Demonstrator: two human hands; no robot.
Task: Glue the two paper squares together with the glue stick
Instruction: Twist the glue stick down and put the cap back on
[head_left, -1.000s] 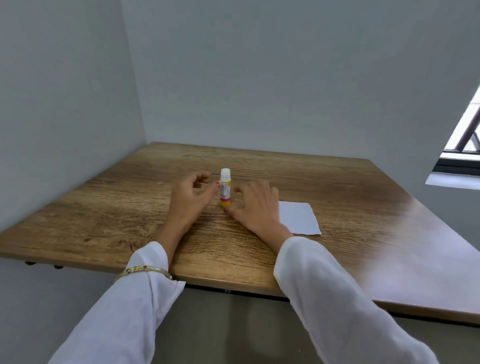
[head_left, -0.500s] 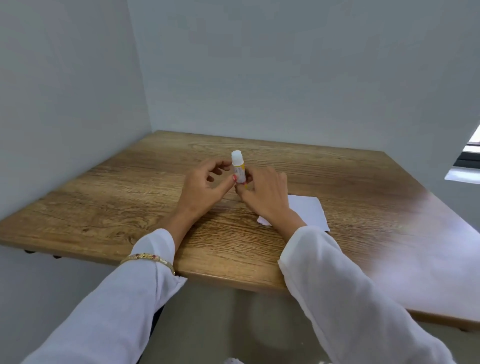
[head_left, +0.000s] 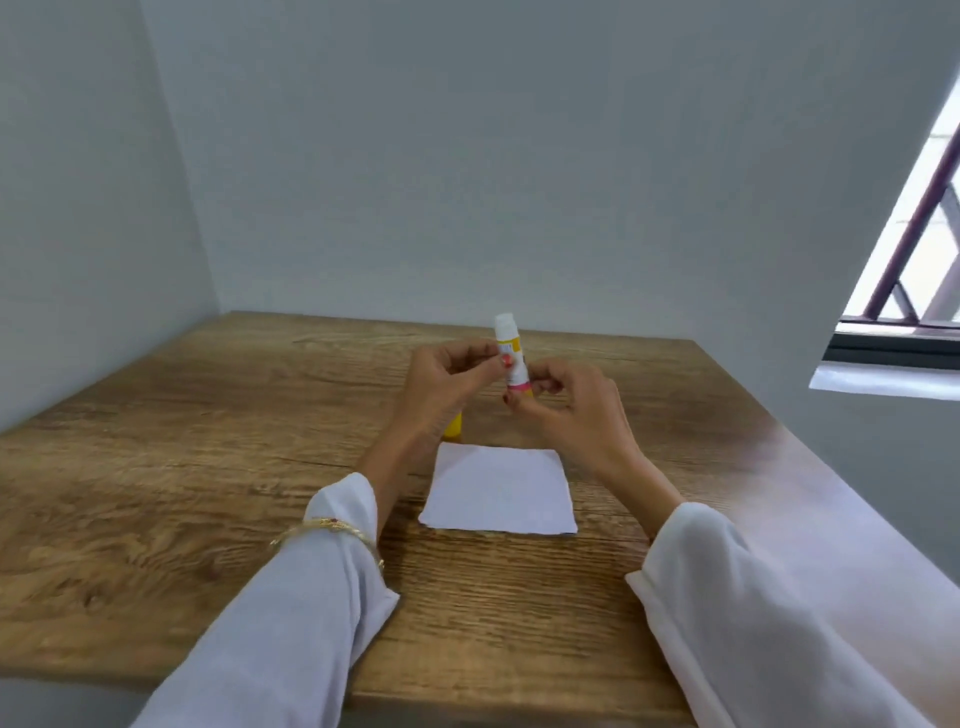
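I am pinching the glue stick (head_left: 511, 358) upright between my left hand (head_left: 441, 387) and right hand (head_left: 574, 410), twisting glue up, above the paper (head_left: 498, 488) lying mid-table (head_left: 208, 467), ready for gluing.

White long sleeves (head_left: 291, 613) on both arms, gold bracelet (head_left: 324, 529) on left wrist, red-painted nails.

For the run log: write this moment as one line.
glue stick upright, lifted, pinched by left hand and right hand | white paper flat on table | gluing not begun
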